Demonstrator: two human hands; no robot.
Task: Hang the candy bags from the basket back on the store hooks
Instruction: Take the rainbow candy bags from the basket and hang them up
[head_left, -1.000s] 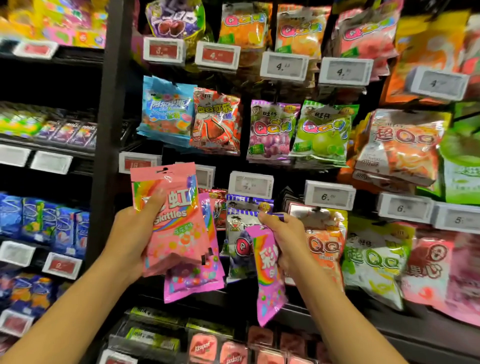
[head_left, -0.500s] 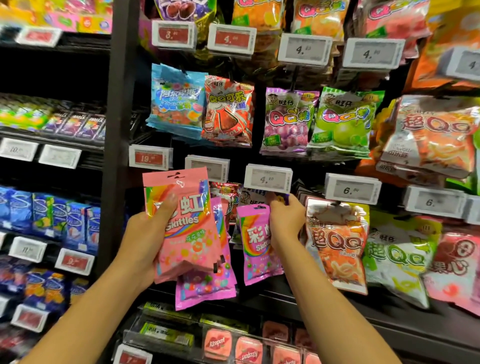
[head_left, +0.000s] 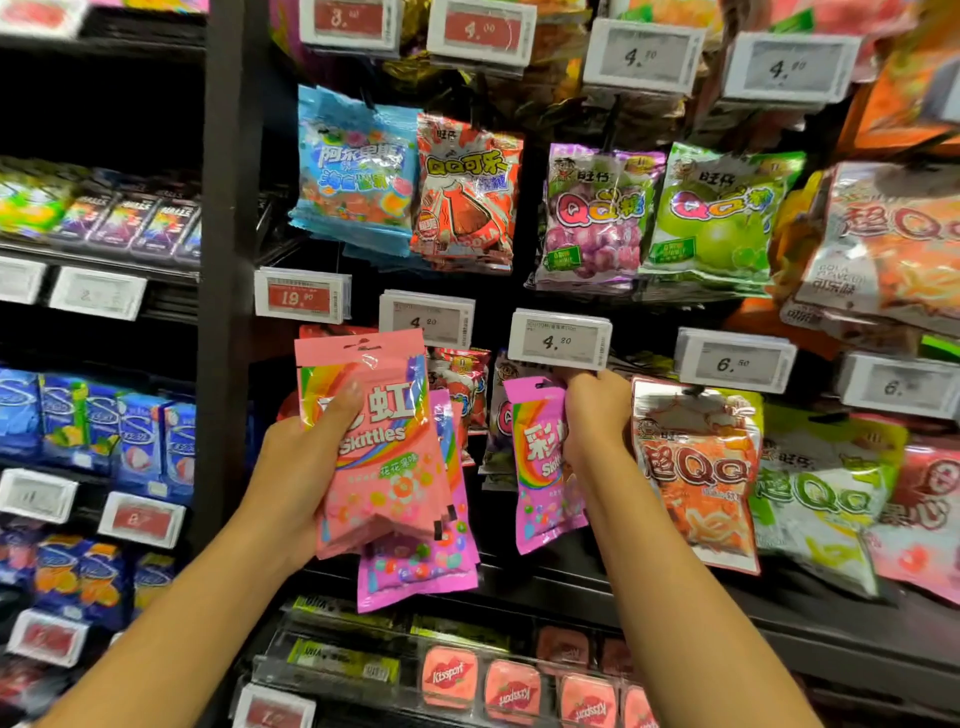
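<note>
Crowded candy shelves (head_left: 613, 577). Right hand (head_left: 597, 415) pinching purple bag (head_left: 540, 467) under price tag (head_left: 558, 340); left hand (head_left: 291, 478) gripping pink bags (head_left: 379, 457). Risk of missing hidden hook, dropping bag.

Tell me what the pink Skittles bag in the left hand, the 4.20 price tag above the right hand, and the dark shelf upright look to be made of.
Pink Skittles bag: thin plastic film, probably; glossy printed face that creases and buckles under the left hand.
4.20 price tag: rigid white plastic frame, apparently, around a flat grey display panel.
Shelf upright: likely painted metal; straight, dark, matte, though blur leaves it open.
</note>
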